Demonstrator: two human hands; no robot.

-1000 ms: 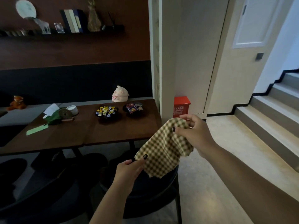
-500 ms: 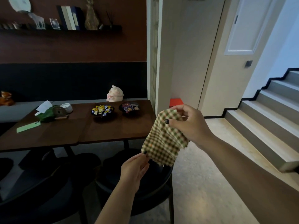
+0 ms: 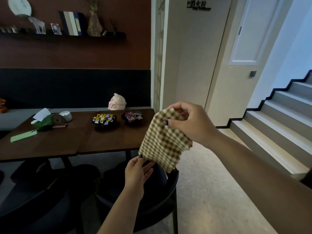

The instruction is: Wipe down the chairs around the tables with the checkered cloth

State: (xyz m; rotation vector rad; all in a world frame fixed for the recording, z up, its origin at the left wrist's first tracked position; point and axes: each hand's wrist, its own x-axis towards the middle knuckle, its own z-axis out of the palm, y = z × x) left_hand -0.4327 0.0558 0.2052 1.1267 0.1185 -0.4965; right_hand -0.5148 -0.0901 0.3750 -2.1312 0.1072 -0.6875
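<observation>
Checkered cloth [image 3: 164,141] is up in the air in front of me, hanging over the back of the nearest dark chair [image 3: 162,196], not touching the seat as far as I can see. Right hand [image 3: 192,122] pinches its top edge, thumb on the near face and fingers curled over the far side. Left hand [image 3: 137,173] sits below at the cloth's lower left corner; thumb tip touches the hem, fingers look mostly straight behind it. I can't tell if that is a real pinch or just contact.

Chair is tucked at the right end of the wooden table [image 3: 104,141], and a 2nd dark chair [image 3: 33,205] sits to its left, mostly in shadow. On the table: 2 dark dishes of wrapped candy [image 3: 104,118], a green phone [image 3: 23,136], a green tissue pouch [image 3: 44,123], a small white bowl [image 3: 65,115]. Pale plush figure [image 3: 117,102] rests on the bench behind. Stairs [image 3: 278,119] rise on the right.
</observation>
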